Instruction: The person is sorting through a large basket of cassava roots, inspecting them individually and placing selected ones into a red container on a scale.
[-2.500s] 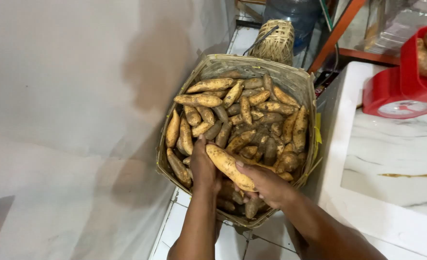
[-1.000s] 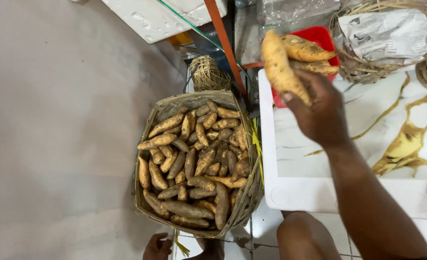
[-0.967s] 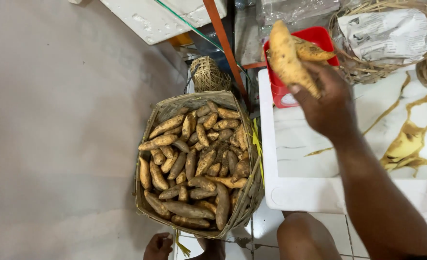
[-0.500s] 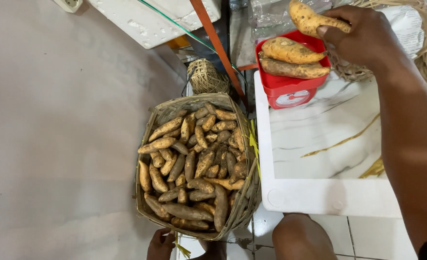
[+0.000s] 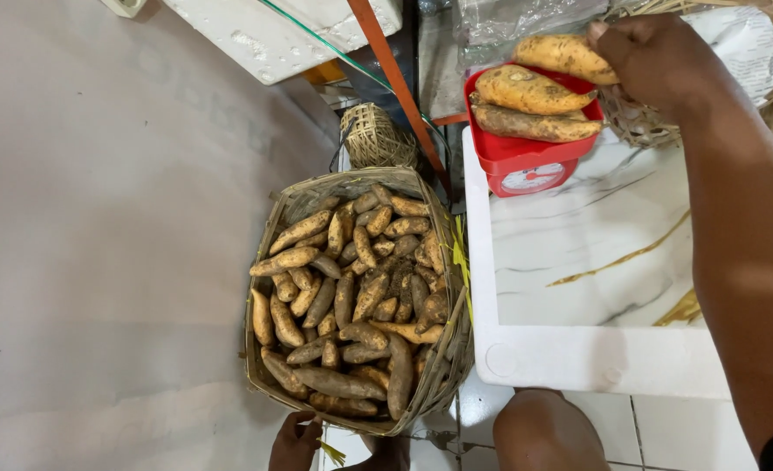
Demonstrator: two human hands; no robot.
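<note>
From above, we look down at a woven basket (image 5: 273, 384) on the floor, heaped with earthy sweet potatoes (image 5: 352, 305). To its right stands a white marble-patterned table (image 5: 578, 262), and on its far edge a red kitchen scale (image 5: 526, 157) with two tubers lying across its pan.

Our right hand (image 5: 657, 61) is closed around a third sweet potato (image 5: 565, 54), held just over the pan's far side, close to the two already there. Our left hand (image 5: 295, 440) rests low at the basket's near rim; we cannot tell whether it grips the rim or only touches it.

To do this well, we judge the tuber should go down gently, lengthwise beside the others, so that none rolls off the small pan.
</note>
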